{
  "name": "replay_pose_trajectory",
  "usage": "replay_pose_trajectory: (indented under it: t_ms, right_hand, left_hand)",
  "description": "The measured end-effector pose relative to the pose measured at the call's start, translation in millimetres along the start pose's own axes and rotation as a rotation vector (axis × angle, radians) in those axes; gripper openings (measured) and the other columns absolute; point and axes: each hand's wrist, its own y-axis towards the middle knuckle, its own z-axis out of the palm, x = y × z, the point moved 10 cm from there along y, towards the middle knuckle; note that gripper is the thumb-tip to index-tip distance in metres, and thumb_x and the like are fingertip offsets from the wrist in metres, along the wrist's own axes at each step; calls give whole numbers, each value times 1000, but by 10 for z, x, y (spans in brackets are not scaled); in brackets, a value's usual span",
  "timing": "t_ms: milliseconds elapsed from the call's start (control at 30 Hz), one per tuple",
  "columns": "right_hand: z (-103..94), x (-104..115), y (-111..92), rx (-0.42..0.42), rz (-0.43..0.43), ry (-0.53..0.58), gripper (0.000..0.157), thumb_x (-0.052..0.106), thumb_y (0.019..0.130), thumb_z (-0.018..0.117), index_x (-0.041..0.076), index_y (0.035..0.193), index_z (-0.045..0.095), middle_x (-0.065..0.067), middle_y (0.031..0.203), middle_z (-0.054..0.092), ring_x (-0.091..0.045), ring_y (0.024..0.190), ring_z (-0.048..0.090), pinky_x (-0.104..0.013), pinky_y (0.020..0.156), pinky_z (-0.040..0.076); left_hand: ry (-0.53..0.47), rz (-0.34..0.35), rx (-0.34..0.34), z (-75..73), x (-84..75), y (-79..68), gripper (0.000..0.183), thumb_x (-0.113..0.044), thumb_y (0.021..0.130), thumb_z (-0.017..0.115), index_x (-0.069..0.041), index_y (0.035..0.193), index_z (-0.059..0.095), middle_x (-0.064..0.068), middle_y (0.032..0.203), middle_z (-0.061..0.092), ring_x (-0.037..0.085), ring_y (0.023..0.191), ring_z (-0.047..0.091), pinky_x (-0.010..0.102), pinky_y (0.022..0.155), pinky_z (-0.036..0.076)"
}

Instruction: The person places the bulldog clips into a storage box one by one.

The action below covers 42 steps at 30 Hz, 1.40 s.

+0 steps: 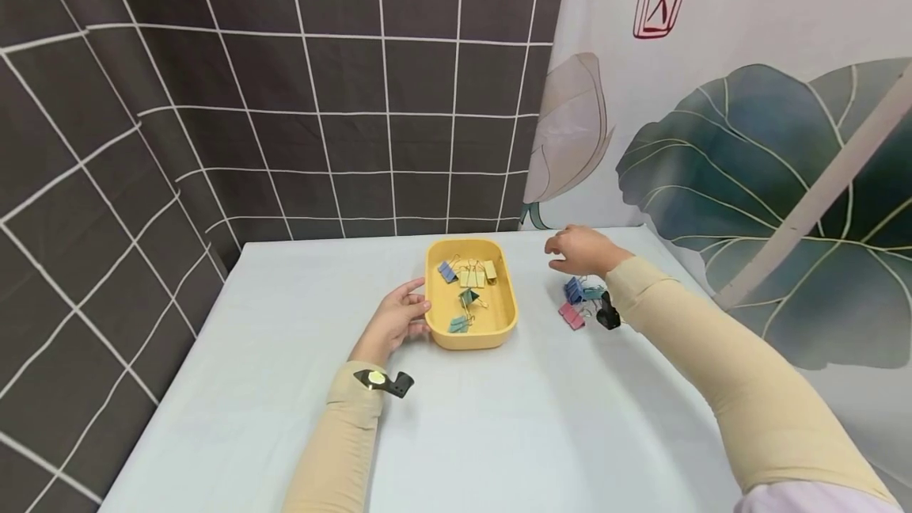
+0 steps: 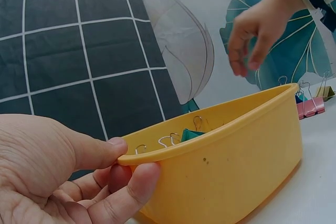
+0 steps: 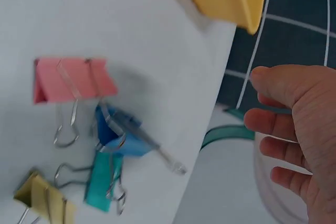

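A yellow plastic box (image 1: 472,342) stands on the table, and my left hand (image 1: 394,317) pinches its left rim, thumb on the edge and fingers against the outer wall. Inside lie several binder clips, among them a blue clip (image 1: 446,271), a yellow clip (image 1: 489,271) and a dark green clip (image 1: 468,297). To the right of the box, my right hand (image 1: 583,250) hovers empty, its fingers loosely bent. Below it are a pink binder clip (image 3: 73,80), a blue binder clip (image 3: 123,135), a teal binder clip (image 3: 102,182) and a yellow binder clip (image 3: 44,195).
A white cloth covers the table (image 1: 271,355). Behind and to the left hangs a dark curtain with a white grid (image 1: 342,141). At the right a pale curtain with a large leaf print (image 1: 734,149) borders the table. Black straps sit on both wrists.
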Motion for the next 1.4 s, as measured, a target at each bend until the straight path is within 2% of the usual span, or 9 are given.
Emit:
replay_pose_trajectory:
  t_ms: [267, 433, 600, 733, 933, 1167, 1400]
  right_hand:
    - [188, -263, -125, 68, 56, -29, 30, 20, 90, 77, 2, 113, 73, -13, 103, 73, -31, 95, 64, -50, 89, 57]
    - [310, -361, -190, 146, 88, -65, 33, 22, 89, 77, 2, 115, 72, -11, 98, 72, -30, 94, 64, -51, 89, 57]
    - [424, -444, -248, 212, 125, -42, 27, 23, 89, 76, 5, 110, 75, -6, 96, 72, -25, 89, 64, -51, 90, 57]
    - [487, -445, -272, 246, 121, -65, 22, 23, 90, 75, 7, 105, 76, -5, 94, 72, -25, 89, 64, -51, 90, 56]
    - [523, -414, -285, 255, 105, -75, 14, 18, 93, 70, 7, 97, 75, -2, 87, 71, -20, 82, 66, -48, 87, 59]
    - [551, -410, -292, 266, 103, -47, 14, 18, 94, 69, 6, 98, 75, -2, 87, 72, -18, 80, 66, -47, 87, 59]
    - [499, -393, -312, 253, 113, -57, 13, 17, 94, 69, 6, 96, 75, -2, 85, 71, -19, 80, 65, -49, 90, 57]
  left_hand:
    - [11, -3, -8, -9, -10, -5, 59, 1, 96, 64, -20, 150, 49, 8, 108, 56, 21, 89, 65, 30, 65, 64]
    - [11, -7, -5, -3, -14, -4, 60, 1, 96, 65, -19, 151, 48, 8, 108, 55, 21, 89, 65, 31, 65, 64]
    - [17, -11, -7, 4, -42, -18, 60, 1, 96, 64, -21, 150, 49, 9, 111, 56, 21, 89, 66, 31, 67, 64]
    - [24, -13, -8, 8, -47, -18, 60, 0, 96, 64, -20, 150, 48, 9, 111, 56, 21, 89, 66, 30, 67, 64]
    - [17, -10, 0, 15, -38, -26, 61, 1, 97, 64, -18, 152, 46, 10, 111, 57, 23, 90, 66, 30, 66, 64]
    - [14, -17, 2, 11, -34, -31, 61, 1, 97, 63, -18, 152, 46, 9, 111, 56, 22, 90, 65, 30, 66, 64]
    - [14, -20, -4, 4, -24, -41, 61, 1, 96, 64, -19, 152, 47, 9, 111, 57, 22, 91, 65, 29, 65, 64]
